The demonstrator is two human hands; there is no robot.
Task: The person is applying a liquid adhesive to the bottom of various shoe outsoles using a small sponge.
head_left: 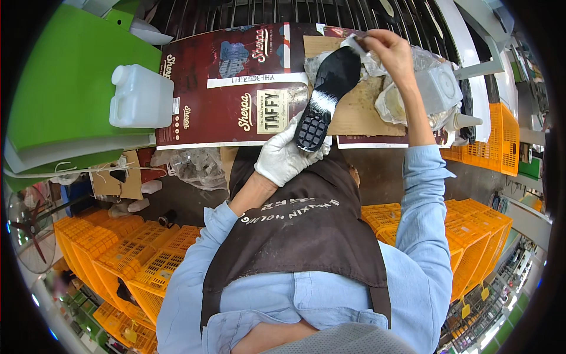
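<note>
Head cam: L unit of side-by-side fisheye pair worn on wearer's head, aimed down past chest; view upright, unmirrored. Shirt [318, 295] & apron [295, 248] v. close, btm ctr; L hand [286, 156] & R hand [389, 56] farther out, upper ctr, w/ maroon board [194, 94] beyond. FOV v. wide: orange crates [147, 253] both sides, edges bowed, corners blk.

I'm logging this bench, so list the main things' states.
Shoe outsole: held, gridded heel toward the person
Left hand: gloved, gripping the shoe outsole
Right hand: ungloved, pinching a small whitish piece
White plastic jug: capped
Brown cardboard: flat, stained
Clear plastic bag: crumpled
Orange crates: stacked
Fan: running or not, unclear
</note>
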